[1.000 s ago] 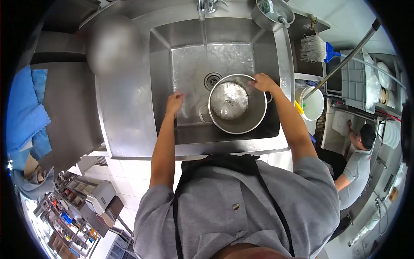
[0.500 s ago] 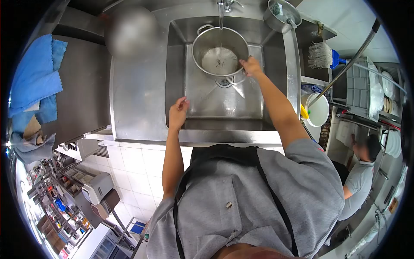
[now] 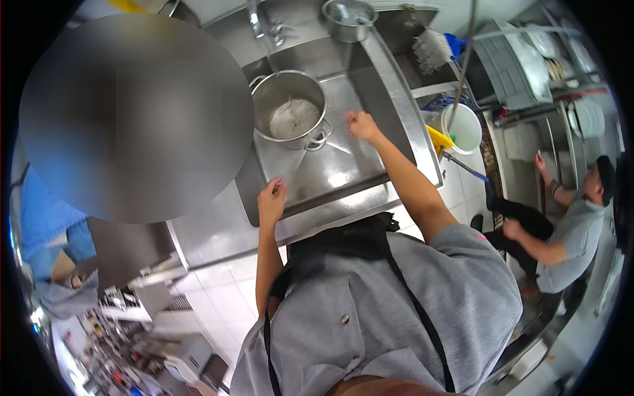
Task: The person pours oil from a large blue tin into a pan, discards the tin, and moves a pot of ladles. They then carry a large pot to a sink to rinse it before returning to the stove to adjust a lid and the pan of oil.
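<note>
Steel pot [image 3: 290,112] set under the tap [image 3: 256,23], far left in the sink [image 3: 343,165]; placing judged done.
Nothing held: right hand [image 3: 361,124] just right of the pot, left hand [image 3: 272,200] near left, fingers of both loosely curled. For regripping, right fingers would need to be opened around the near handle [image 3: 318,139].
</note>
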Motion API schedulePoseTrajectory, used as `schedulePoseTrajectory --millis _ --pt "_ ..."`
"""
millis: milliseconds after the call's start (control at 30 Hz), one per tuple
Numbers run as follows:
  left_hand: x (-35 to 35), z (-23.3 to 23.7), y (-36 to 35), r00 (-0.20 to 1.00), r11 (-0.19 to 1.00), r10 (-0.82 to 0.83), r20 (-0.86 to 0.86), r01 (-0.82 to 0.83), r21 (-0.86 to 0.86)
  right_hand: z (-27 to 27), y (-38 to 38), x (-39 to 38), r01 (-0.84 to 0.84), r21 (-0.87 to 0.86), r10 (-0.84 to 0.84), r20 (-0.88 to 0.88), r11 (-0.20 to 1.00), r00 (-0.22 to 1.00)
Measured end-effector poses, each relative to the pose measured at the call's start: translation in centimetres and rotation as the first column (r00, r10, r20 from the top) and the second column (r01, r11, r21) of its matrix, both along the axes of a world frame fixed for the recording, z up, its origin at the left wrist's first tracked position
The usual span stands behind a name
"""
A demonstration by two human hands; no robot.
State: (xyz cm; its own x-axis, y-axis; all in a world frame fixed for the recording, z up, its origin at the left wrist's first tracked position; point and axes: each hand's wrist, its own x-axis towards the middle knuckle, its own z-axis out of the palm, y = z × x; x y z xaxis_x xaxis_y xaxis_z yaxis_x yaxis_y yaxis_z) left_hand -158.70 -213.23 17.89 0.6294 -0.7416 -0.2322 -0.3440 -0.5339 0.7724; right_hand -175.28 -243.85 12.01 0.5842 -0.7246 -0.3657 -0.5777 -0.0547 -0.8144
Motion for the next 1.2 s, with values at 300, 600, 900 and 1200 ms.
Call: schedulePoseTrajectory --millis 300,600,900,1200 --pt "1.7 0.9 1.4 0.972 0.964 -0.183 -0.145 0.148 -0.222 10.4 14.1 -11.6 0.648 0.226 -0.672 0.421 0.728 0.609" --pt "3.4 1.2 4.4 0.943 0.913 -0.276 -0.184 0.197 -0.357 5.6 26.9 -22.8 0.673 -0.408 -0.773 -0.152 0.616 0.616" --pt "2.9 2.4 4.4 0.931 0.869 -0.358 -0.07 0.305 -0.389 -12.4 45.5 -30.6 0.306 0.314 -0.062 -0.599 0.899 0.798" --pt "0.8 3.5 10.8 0.995 0.907 -0.099 0.012 0.095 -0.411 -13.3 49.2 -32.9 0.599 0.358 -0.42 -0.465 0.716 0.78"
